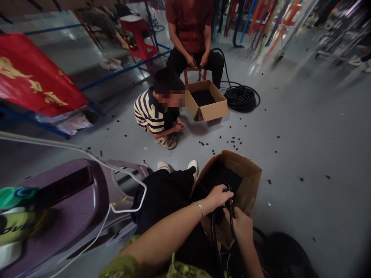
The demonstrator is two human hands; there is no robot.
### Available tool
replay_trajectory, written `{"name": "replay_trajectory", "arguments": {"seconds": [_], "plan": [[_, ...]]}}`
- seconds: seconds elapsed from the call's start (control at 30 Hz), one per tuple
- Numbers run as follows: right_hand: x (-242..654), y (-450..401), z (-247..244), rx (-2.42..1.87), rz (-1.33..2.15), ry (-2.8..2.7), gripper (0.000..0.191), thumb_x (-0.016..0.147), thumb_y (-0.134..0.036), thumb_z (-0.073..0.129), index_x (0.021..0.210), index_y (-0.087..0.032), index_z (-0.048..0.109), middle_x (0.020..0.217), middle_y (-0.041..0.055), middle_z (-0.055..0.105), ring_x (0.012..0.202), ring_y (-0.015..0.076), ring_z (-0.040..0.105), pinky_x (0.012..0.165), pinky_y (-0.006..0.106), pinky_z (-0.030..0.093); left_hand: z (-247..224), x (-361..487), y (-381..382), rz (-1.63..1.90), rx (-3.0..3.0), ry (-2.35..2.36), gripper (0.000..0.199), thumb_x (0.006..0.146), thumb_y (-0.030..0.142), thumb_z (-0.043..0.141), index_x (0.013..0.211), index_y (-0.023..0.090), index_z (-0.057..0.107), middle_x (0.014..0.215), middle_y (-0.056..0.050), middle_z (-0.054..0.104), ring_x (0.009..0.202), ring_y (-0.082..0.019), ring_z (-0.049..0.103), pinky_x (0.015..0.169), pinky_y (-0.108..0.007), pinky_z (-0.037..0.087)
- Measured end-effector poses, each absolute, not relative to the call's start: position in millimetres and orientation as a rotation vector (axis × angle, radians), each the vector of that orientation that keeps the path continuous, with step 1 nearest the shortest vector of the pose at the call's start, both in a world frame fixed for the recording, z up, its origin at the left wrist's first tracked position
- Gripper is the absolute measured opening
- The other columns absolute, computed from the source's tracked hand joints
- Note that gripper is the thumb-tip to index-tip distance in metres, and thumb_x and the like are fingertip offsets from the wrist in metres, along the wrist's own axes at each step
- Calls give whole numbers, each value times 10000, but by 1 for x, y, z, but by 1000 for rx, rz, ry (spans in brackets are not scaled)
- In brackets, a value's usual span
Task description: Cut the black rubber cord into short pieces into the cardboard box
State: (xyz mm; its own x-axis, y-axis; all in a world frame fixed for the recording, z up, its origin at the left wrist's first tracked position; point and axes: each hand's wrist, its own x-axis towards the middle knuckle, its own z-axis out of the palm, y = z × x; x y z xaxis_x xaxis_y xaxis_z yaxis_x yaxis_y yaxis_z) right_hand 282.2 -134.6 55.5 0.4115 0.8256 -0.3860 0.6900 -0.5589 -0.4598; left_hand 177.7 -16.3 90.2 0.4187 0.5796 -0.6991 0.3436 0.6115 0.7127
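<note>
My left hand reaches over a cardboard box, its fingers closed at the end of a black hose that comes up from below. My right hand is wrapped round the handles of black-handled cutters. The tips of the cutters meet the left fingertips, where the exact contact is too dark to make out. Beneath both hands, small black cut pieces fill the bottom of the box.
A child squats ahead beside a second cardboard box. Behind it a seated person holds a tool. A black hose coil lies right of them. Black bits dot the floor. A purple chair stands at left.
</note>
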Motion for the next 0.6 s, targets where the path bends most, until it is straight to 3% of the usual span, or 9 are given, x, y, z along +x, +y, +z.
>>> {"name": "replay_trajectory", "arguments": {"seconds": [0.13, 0.27, 0.4, 0.6], "plan": [[287, -128, 57, -2536, 705, -1536, 330, 824, -514, 571, 723, -210, 647, 649, 69, 692, 608, 200, 656, 520, 241, 329, 83, 181, -16, 252, 919, 1232, 143, 857, 228, 541, 742, 147, 566, 580, 32, 508, 434, -63, 426, 425, -179, 316], [297, -125, 61, -2421, 921, -1476, 287, 785, -486, 586, 712, -218, 658, 658, 36, 698, 640, 197, 668, 548, 234, 393, 78, 182, -18, 307, 933, 1314, 104, 810, 190, 562, 720, 147, 593, 605, 4, 559, 484, -90, 471, 455, -196, 332], [306, -128, 66, -2247, 1070, -1441, 262, 739, -429, 574, 854, -235, 705, 713, 8, 723, 692, 205, 692, 609, 242, 465, 72, 183, -19, 380, 1055, 1362, 74, 759, 141, 569, 708, 156, 620, 652, -17, 605, 610, -131, 544, 542, -206, 387], [302, -134, 63, -2339, 672, -1596, 416, 801, -501, 501, 1003, -193, 695, 859, 90, 740, 757, 247, 706, 644, 299, 489, 70, 186, -17, 378, 1095, 1367, 109, 763, 118, 537, 747, 158, 637, 674, -16, 615, 627, -132, 552, 582, -218, 407]]}}
